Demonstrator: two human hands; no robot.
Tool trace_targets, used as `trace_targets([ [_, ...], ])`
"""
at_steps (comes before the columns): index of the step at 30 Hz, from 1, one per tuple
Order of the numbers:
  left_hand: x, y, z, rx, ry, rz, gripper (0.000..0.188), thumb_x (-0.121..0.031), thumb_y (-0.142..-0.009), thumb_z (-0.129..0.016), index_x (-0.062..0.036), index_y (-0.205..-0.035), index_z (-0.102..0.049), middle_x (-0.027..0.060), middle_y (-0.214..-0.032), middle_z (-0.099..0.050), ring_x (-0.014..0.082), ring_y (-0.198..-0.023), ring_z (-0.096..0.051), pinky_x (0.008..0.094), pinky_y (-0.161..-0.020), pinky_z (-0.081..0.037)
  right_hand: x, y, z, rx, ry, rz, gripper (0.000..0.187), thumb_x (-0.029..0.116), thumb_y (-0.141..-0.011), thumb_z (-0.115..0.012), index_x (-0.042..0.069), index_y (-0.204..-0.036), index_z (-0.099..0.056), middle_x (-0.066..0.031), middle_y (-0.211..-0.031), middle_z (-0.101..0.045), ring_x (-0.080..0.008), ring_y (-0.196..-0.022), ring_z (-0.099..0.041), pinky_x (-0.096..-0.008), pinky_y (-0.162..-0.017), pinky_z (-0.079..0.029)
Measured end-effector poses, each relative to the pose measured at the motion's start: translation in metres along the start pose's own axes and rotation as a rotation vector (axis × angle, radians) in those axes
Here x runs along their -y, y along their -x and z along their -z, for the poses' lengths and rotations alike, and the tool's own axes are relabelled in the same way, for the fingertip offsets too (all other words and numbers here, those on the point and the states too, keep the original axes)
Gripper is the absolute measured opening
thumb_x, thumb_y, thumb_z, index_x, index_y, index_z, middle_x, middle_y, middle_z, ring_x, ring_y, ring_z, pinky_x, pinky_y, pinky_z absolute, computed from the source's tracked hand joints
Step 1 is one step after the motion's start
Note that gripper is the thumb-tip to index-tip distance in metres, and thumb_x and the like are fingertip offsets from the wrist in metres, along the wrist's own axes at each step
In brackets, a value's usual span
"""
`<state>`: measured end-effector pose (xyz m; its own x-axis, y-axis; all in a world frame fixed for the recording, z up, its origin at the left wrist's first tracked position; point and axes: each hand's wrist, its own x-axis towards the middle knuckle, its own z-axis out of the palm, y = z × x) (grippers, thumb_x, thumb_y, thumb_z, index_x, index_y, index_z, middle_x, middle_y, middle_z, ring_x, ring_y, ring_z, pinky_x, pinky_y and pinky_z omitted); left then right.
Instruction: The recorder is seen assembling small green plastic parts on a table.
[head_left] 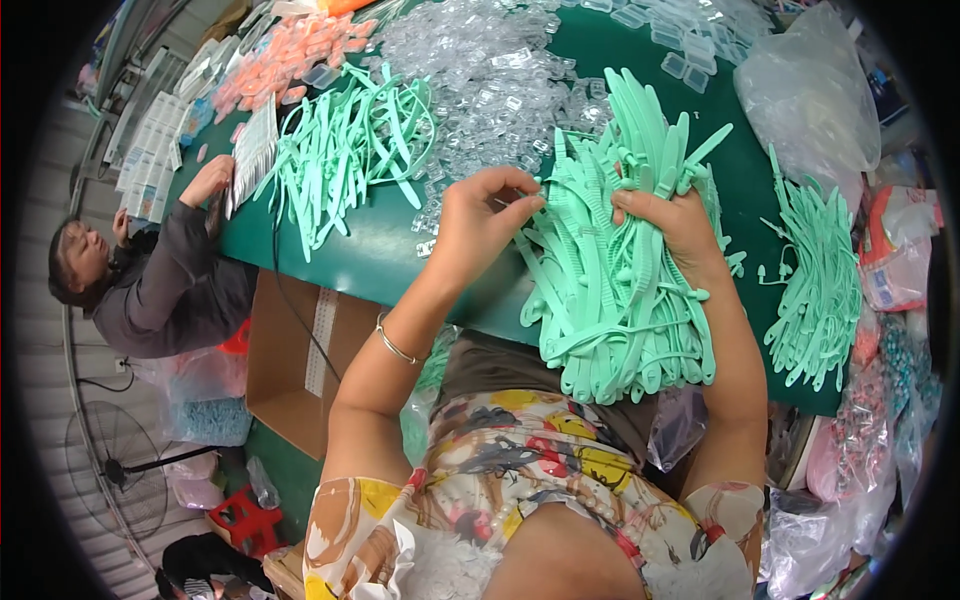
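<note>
A thick bundle of mint-green plastic straps (610, 320) hangs over the table's near edge in front of me. The straps are notched, with rounded ends and small holes. My right hand (685, 225) is wrapped round the bundle's right side, its thumb across the front. At the left side of the bundle, my left hand (485, 220) is closed in a pinch, thumb and forefinger on what looks like one strap's edge. A loose spread of the same straps (350, 150) lies left of my hands. Another pile of straps (815, 285) lies to the right.
Clear plastic pieces (480, 90) are heaped beyond my hands on the green table (470, 275). Orange pieces (295, 60) lie at the far left. A clear plastic bag (815, 90) stands far right. At the left, a co-worker (165, 270) reaches toward the table above a cardboard box (290, 360).
</note>
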<state>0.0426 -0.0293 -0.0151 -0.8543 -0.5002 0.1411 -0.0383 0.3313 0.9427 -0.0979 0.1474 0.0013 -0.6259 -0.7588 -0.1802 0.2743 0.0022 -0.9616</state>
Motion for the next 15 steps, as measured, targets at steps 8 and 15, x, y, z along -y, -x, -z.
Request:
trace_targets([
  [8,-0.006,-0.035,-0.036,-0.098,0.115,-0.284,0.03,0.003,-0.073,-0.067,-0.0021,-0.1,-0.054,0.0047,-0.086,-0.063,0.0107,-0.076,-0.06,0.0232,-0.066,-0.05,0.003,0.001,0.0,0.017,-0.1,-0.002,0.03,0.005,-0.073,-0.064,0.0,-0.102,-0.055,-0.0066,-0.077,-0.059,-0.0125,-0.065,-0.057,-0.0234,-0.058,-0.046],
  [15,-0.013,-0.04,-0.044,-0.165,0.012,-0.397,0.043,0.005,-0.072,-0.067,-0.0051,-0.109,-0.049,0.0073,-0.087,-0.064,0.014,-0.074,-0.063,0.0248,-0.064,-0.051,0.001,-0.001,0.001,0.033,-0.027,0.022,0.019,0.01,-0.072,-0.065,0.002,-0.089,-0.06,-0.0038,-0.073,-0.059,-0.0118,-0.066,-0.057,-0.0251,-0.063,-0.044],
])
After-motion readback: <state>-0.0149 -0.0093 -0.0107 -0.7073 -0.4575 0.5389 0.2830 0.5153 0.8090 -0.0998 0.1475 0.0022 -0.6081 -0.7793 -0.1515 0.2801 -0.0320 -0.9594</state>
